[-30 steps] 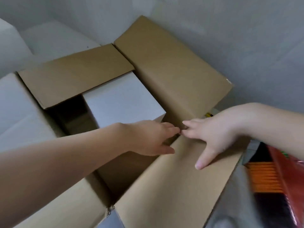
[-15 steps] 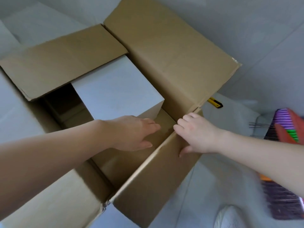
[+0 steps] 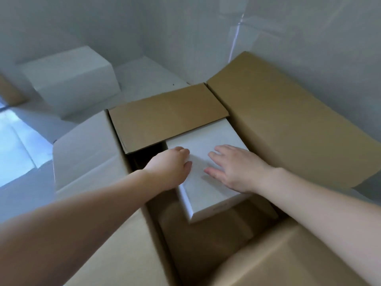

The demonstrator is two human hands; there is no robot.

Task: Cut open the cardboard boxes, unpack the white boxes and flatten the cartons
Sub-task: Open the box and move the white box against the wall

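Observation:
An open brown carton (image 3: 288,129) fills the middle of the view, its flaps folded outward. One white box (image 3: 208,195) stands inside it against the far right corner, partly under the far flap (image 3: 165,112). My left hand (image 3: 171,168) reaches into the dark gap beside the white box and grips its left top edge, with the thumb on top. My right hand (image 3: 233,168) lies flat on the white box's lid with its fingers spread. The carton's brown floor (image 3: 206,244) shows in front of the white box.
Another white box (image 3: 70,79) stands on the floor at the back left, by the grey wall. The carton's pale left flap (image 3: 82,153) hangs out toward a bright patch of floor (image 3: 16,145). The near flap (image 3: 288,254) lies under my right forearm.
My right hand left the near flap and moved onto the white box's lid. My left hand shifted from the box's near side to its left edge. The view swung left.

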